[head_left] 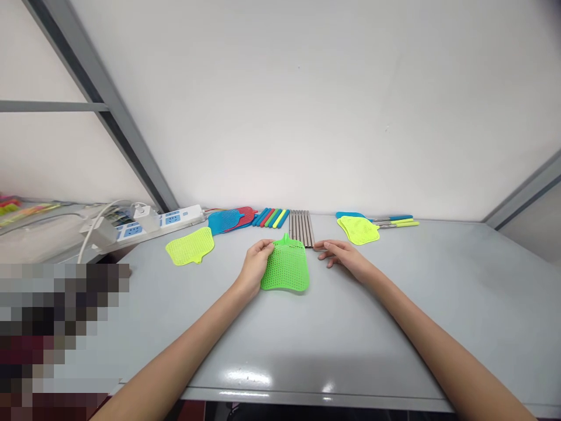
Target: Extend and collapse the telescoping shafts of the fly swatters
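My left hand [256,266] grips the left edge of a green fly swatter head [286,268], thumb on top, with its short neck pointing away from me. To the right, my right hand [339,255] holds nothing, its fingers apart and the index fingertip close to the near ends of several metal rods [301,228]. Left of the rods lies a row of coloured handles [272,218] in blue, red, green and yellow. Swatters with yellow heads [358,230] and blue and yellow handles [397,221] lie at the back right.
A loose yellow swatter head [190,246] lies at left, with blue heads [225,220] and a red head [246,216] behind it. A white power strip [166,221] with plugs and cables runs along the left edge. The grey table [328,339] meets a white wall.
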{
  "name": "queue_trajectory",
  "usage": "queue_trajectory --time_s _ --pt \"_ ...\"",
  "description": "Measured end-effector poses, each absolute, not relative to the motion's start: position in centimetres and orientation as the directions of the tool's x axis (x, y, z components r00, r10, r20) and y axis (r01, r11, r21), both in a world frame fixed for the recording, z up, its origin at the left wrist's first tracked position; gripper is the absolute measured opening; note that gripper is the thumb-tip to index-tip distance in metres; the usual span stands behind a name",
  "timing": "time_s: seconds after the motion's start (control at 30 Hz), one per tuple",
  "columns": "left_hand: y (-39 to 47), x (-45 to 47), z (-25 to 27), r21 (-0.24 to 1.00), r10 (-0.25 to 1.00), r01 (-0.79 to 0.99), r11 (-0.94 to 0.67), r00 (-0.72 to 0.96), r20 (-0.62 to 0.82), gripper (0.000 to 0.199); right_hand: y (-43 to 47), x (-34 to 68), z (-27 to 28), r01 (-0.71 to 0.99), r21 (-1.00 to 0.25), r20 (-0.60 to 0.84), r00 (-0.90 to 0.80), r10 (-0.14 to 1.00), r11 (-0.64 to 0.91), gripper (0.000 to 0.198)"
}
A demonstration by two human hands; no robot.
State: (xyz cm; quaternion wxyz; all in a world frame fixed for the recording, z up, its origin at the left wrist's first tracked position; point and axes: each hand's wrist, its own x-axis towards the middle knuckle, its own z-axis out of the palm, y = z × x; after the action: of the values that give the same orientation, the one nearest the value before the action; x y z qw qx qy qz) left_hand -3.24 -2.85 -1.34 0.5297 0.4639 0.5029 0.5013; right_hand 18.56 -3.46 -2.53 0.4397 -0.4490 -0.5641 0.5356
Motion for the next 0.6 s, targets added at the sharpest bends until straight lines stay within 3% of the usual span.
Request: queue_trajectory --time_s 0.2,0.33,0.5,0.6 --pt "-2.7 -3.2 -1.5 1.0 0.999 -0.014 0.02 -0.025 -0.02 0.018 -3.8 18.0 -2.2 0.02 -0.998 0.048 -0.198 0.979 0.053 0.029" --pt "-2.6 -3.1 -1.7 1.0 1.0 0.01 -0.002 -0.024 0.002 0.018 -3.6 18.1 -2.4 0.036 -0.997 0.061 -0.209 0.976 0.07 0.043" --pt "-2.5 -3.1 -1.9 0.999 0.999 0.033 -0.027 -0.026 0.028 0.018 -3.4 19.0 -2.2 0.019 -1.0 -0.018 -0.141 0.99 -0.015 0.048" --pt "-2.4 -3.2 -2.0 0.998 0.999 0.044 -0.039 -0.026 0.04 0.018 -3.8 19.0 -1.6 -0.072 -0.995 -0.054 -0.187 0.981 -0.069 0.049"
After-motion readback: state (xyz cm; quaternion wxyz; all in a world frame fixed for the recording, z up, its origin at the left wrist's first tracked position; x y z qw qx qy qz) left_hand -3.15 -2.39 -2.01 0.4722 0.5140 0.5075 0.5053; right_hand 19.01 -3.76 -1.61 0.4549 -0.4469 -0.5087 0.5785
